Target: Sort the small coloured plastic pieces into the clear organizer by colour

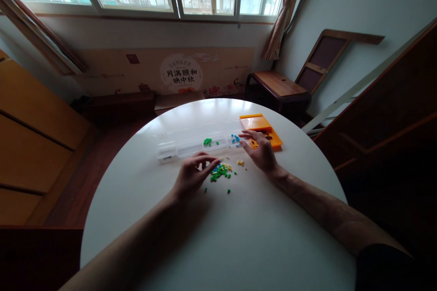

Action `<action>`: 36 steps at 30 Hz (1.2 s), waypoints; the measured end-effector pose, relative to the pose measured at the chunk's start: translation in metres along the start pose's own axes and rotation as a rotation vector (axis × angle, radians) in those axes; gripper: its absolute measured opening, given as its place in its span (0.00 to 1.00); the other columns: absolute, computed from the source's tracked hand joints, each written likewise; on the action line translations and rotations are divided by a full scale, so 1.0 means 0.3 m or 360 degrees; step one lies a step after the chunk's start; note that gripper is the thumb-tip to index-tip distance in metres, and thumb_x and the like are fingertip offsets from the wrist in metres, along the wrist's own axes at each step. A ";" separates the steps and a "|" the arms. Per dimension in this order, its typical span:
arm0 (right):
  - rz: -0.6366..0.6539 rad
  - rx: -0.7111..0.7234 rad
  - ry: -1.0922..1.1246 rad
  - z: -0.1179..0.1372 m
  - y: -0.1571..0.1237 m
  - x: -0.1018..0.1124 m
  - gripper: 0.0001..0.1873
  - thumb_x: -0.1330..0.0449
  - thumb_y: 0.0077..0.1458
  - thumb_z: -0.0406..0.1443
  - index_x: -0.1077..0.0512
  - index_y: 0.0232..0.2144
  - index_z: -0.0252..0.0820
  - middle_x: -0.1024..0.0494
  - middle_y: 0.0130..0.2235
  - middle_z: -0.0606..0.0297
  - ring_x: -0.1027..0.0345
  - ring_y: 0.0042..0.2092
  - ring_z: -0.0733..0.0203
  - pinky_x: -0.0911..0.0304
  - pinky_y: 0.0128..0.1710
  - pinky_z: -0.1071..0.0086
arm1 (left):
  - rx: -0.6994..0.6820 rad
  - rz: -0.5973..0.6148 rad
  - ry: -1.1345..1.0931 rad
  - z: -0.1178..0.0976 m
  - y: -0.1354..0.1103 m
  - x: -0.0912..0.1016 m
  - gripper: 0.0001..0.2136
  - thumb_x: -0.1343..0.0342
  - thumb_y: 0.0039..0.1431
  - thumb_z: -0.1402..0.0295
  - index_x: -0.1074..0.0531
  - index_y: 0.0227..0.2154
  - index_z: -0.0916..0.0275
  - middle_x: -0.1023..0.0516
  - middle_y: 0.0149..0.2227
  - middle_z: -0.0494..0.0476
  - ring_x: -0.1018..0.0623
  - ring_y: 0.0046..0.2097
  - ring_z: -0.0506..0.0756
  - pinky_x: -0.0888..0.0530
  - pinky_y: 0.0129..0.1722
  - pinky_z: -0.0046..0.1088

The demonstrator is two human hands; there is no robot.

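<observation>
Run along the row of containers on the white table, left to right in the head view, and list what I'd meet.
Leftmost clear compartment → green pieces in the clear row → blue pieces in the clear row → orange box.

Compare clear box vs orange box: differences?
Colour: the clear box is see-through; the orange box is mostly orange.
Shape: the clear box is long and narrow; the orange box is shorter.
Contents: the clear box holds green pieces and blue pieces; the orange box holds dark pieces.
Both rest on the white table.
</observation>
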State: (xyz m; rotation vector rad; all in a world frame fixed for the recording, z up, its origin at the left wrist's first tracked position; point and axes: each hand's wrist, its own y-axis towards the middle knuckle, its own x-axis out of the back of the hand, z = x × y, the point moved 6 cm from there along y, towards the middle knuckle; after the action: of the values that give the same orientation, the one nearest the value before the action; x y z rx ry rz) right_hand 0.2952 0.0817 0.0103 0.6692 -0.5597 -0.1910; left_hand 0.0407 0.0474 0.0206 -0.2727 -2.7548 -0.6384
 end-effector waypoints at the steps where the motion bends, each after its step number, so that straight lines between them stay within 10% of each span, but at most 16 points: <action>1: 0.0025 -0.0010 0.0027 -0.001 -0.002 -0.002 0.18 0.34 0.69 0.36 0.23 0.59 0.47 0.13 0.52 0.58 0.22 0.56 0.46 0.28 0.62 0.47 | 0.0001 0.0003 0.0001 0.001 -0.001 -0.001 0.13 0.31 0.68 0.55 0.12 0.38 0.60 0.18 0.35 0.57 0.27 0.33 0.51 0.31 0.30 0.27; 13: 0.0696 0.0763 0.0106 0.179 -0.088 -0.085 0.04 0.33 0.71 0.39 0.20 0.48 0.51 0.12 0.45 0.63 0.19 0.46 0.53 0.26 0.53 0.55 | -0.0086 0.0237 -0.0046 -0.020 -0.005 -0.018 0.13 0.31 0.68 0.55 0.12 0.36 0.61 0.17 0.34 0.59 0.23 0.33 0.52 0.29 0.31 0.28; 19: 0.0632 0.0704 0.0138 0.178 -0.082 -0.078 0.01 0.32 0.70 0.38 0.20 0.43 0.51 0.13 0.40 0.65 0.20 0.43 0.54 0.26 0.51 0.56 | -0.0074 0.0251 -0.0044 -0.017 -0.009 -0.025 0.13 0.33 0.70 0.56 0.12 0.37 0.61 0.16 0.36 0.59 0.22 0.35 0.53 0.29 0.32 0.29; 28: -0.0151 0.0022 -0.0256 -0.014 0.009 0.017 0.08 0.31 0.68 0.45 0.18 0.42 0.49 0.14 0.37 0.65 0.22 0.39 0.50 0.37 0.66 0.41 | -0.0133 0.0046 0.0284 0.004 0.019 0.076 0.10 0.36 0.73 0.60 0.14 0.42 0.60 0.19 0.39 0.57 0.25 0.35 0.51 0.29 0.33 0.27; 36: 0.0146 0.0119 -0.0083 0.010 -0.016 -0.017 0.06 0.35 0.70 0.39 0.19 0.46 0.47 0.14 0.44 0.60 0.21 0.46 0.49 0.29 0.60 0.48 | -0.0242 0.0219 0.0668 0.055 0.006 0.086 0.06 0.36 0.71 0.64 0.16 0.44 0.57 0.18 0.42 0.56 0.22 0.38 0.53 0.25 0.39 0.30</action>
State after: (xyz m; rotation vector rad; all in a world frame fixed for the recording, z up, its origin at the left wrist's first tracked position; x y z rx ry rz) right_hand 0.2891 0.0780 0.0070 0.7111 -0.6486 -0.1025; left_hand 0.0130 0.0593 0.0157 -0.3179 -2.2718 -0.7706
